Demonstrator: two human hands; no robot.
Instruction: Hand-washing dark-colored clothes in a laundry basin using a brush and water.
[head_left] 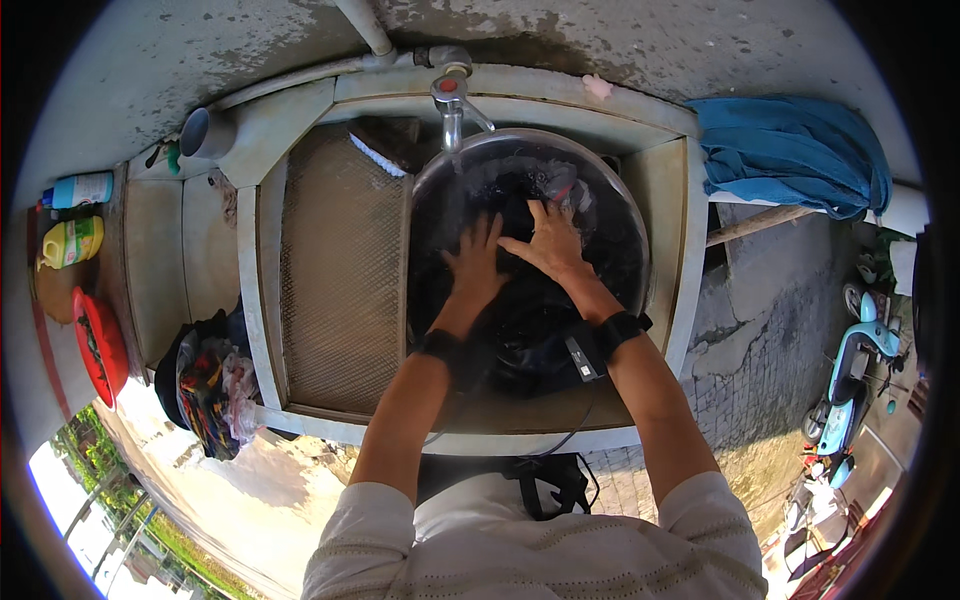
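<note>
A round metal basin [642,225] stands in the right part of a tiled sink, holding water and dark clothes [530,325]. My left hand [476,262] lies over the clothes near the basin's left side, fingers spread and seemingly under the water surface. Beside it my right hand [552,240] is open too, palm down, its thumb pointing toward the left hand. Just beyond its fingertips a greyish, clear-looking bulge [566,188] shows at the surface; I cannot tell what it is. Above the basin's far rim is a metal tap [452,105].
Left of the basin lies a ribbed washboard slab [340,270] with a scrub brush [378,155] at its far end. A blue cloth [790,155] hangs at the right. Bagged clothes [215,380], a red basin [98,345] and a yellow bottle [72,242] are at the left.
</note>
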